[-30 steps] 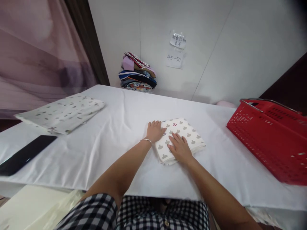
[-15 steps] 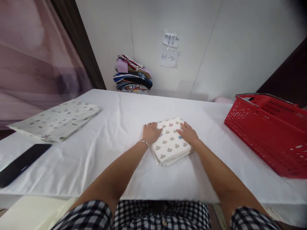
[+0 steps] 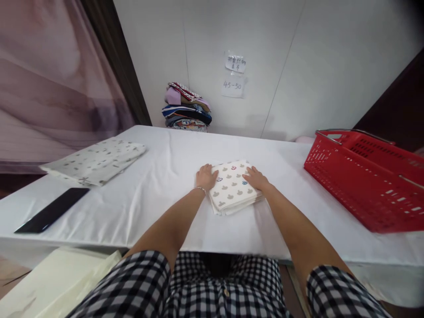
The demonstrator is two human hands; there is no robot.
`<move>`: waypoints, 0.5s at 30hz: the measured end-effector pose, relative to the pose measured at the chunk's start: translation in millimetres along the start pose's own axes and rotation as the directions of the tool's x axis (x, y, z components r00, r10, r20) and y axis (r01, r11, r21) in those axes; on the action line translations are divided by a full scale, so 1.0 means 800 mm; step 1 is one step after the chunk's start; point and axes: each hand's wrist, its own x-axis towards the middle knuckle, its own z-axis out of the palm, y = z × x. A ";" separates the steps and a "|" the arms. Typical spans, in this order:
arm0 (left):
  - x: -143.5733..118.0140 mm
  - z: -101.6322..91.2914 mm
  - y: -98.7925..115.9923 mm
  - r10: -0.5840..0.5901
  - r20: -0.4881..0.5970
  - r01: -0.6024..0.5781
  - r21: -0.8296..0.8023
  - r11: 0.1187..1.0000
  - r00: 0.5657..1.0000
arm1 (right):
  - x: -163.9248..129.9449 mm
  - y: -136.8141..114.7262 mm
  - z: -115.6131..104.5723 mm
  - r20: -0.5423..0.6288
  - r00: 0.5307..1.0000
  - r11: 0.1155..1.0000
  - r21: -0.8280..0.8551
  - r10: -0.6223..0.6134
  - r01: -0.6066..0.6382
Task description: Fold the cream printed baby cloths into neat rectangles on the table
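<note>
A folded white cloth [image 3: 232,190] with small grey, red and blue prints lies in the middle of a table covered in a white sheet [image 3: 159,185]. My left hand [image 3: 205,176] rests flat on the cloth's left edge, a thin bracelet on its wrist. My right hand [image 3: 255,178] lies flat on the cloth's right side, fingers spread. Neither hand grips anything.
A red plastic basket [image 3: 361,176] stands at the right. A second folded cloth with grey flecks [image 3: 96,160] lies at the left, with a black phone [image 3: 53,215] in front of it. A stack of coloured clothes [image 3: 187,108] sits by the back wall under two paper notes [image 3: 234,75].
My right hand has slid from the cloth's near left part to its right side. My left hand stays at the left edge. The camera has shifted slightly.
</note>
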 end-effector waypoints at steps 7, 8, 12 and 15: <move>-0.047 -0.007 -0.022 -0.138 -0.048 0.124 -0.224 0.967 0.989 | -0.050 0.063 0.012 -0.149 0.989 0.945 0.325 0.010 0.040; -0.054 -0.009 -0.022 -0.151 -0.049 0.134 -0.248 0.959 0.987 | -0.058 0.069 0.018 -0.195 0.979 0.915 0.403 0.053 0.031; -0.084 -0.007 -0.007 -0.198 -0.042 0.171 -0.348 0.922 0.979 | -0.078 0.076 0.039 -0.333 0.923 0.816 0.576 0.191 0.039; -0.111 0.002 0.016 -0.199 -0.071 0.157 -0.386 0.909 0.977 | -0.073 0.073 0.039 -0.377 0.899 0.850 0.526 0.224 0.009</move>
